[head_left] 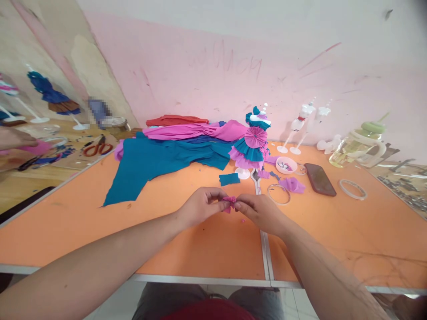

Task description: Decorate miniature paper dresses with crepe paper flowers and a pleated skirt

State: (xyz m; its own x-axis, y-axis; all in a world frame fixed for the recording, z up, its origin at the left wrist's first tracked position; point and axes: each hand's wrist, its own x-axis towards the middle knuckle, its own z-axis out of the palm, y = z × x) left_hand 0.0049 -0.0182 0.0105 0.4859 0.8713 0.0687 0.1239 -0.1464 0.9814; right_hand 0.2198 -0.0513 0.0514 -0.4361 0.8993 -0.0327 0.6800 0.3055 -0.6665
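Over the orange table (200, 253), both my hands pinch one small piece of pink crepe paper (229, 202) that looks gathered into folds. My left hand (202, 206) grips its left side between thumb and fingers; my right hand (262, 211) has the right side. Just beyond them lies a small teal strip (229, 179). Behind it stands a mini dress form (255, 138) dressed in teal and pink pleated paper with a round pink rosette. A tiny pink scrap (243, 221) lies below my right hand.
Folded teal crepe paper (160, 158) and pink sheets (193, 132) lie at the back. To the right are a tape ring (279, 194), a bowl (286, 166), a phone (320, 179), a second tape roll (352, 190) and a jug (360, 144). At left, a co-worker's hand (16, 138) is near orange-handled scissors (98, 147).
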